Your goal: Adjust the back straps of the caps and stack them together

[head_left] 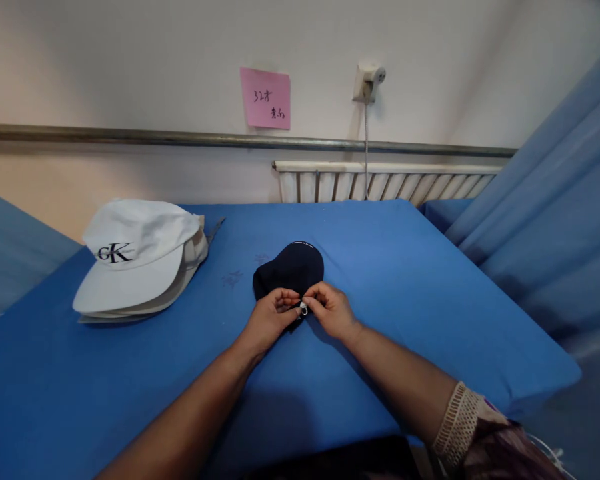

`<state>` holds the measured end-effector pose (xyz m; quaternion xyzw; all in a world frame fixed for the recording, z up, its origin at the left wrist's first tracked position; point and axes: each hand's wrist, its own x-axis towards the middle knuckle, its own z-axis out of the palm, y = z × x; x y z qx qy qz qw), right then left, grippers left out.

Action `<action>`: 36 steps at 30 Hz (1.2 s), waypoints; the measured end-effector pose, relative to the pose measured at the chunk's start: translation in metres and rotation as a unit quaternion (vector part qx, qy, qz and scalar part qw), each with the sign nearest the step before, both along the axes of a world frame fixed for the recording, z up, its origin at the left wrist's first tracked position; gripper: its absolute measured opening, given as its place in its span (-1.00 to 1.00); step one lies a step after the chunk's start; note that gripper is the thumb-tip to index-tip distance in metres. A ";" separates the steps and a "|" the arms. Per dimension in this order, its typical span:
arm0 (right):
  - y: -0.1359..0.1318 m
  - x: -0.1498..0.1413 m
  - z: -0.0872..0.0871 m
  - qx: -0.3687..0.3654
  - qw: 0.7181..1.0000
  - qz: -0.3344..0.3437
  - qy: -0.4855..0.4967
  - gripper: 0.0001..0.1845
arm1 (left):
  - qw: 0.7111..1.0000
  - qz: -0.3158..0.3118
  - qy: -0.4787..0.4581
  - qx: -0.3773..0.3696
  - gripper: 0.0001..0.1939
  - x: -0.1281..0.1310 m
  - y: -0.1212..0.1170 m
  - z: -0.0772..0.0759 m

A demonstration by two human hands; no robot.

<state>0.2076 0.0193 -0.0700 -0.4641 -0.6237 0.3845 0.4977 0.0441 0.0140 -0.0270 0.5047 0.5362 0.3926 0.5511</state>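
A dark baseball cap (294,265) lies on the blue-covered table (410,287), its brim pointing away from me. At its near edge, a small shiny metal buckle (304,310) shows between my fingertips. My left hand (269,319) pinches the cap's strap just left of the buckle, fingers closed. Across from it, my right hand (334,313) has thumb and forefinger pressed together on the strap beside the buckle. The fingertips hide most of the strap, and a short dark end hangs below my left hand.
A stack of pale caps (135,257), the top one white with black letters, sits at the left. Behind the table are a metal pipe (180,137), a radiator (340,183) and a plugged socket (366,83). A pink note (266,99) is on the wall. Blue curtain (555,180) hangs at the right.
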 end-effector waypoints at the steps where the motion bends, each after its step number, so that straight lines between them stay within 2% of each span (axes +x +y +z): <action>1: 0.000 0.000 0.000 -0.001 1.000 0.000 -0.001 -0.92 | 1.000 0.000 0.002 0.005 -0.61 0.000 0.000 -0.001; 6: 0.001 0.000 -0.002 0.001 1.000 0.002 0.001 -0.91 | 1.000 -0.014 0.006 -0.004 -0.58 -0.001 0.001 0.000; 15: 0.001 0.000 -0.002 0.003 1.000 0.002 -0.010 -0.90 | 0.999 -0.031 0.022 -0.018 -0.63 -0.002 0.002 0.004; 20: 0.001 -0.001 -0.003 -0.005 1.000 0.006 -0.003 -0.92 | 0.999 -0.036 0.009 -0.036 -0.69 -0.001 0.000 0.009; 26: -0.001 -0.002 -0.001 -0.009 1.000 0.009 0.008 -0.94 | 0.997 -0.019 -0.033 -0.064 -0.65 -0.002 -0.001 0.011; 29: -0.006 -0.001 0.006 0.056 0.998 -0.016 -0.011 -0.93 | 0.997 0.010 -0.046 -0.064 -0.62 -0.003 0.000 0.009; 32: -0.015 0.000 0.015 0.140 0.987 0.006 -0.077 -0.95 | 0.996 0.034 -0.053 -0.055 -0.64 -0.003 0.001 0.007; 36: -0.022 -0.003 0.019 0.164 0.974 0.007 -0.155 -0.93 | 0.996 0.057 -0.060 -0.043 -0.67 -0.002 0.001 0.006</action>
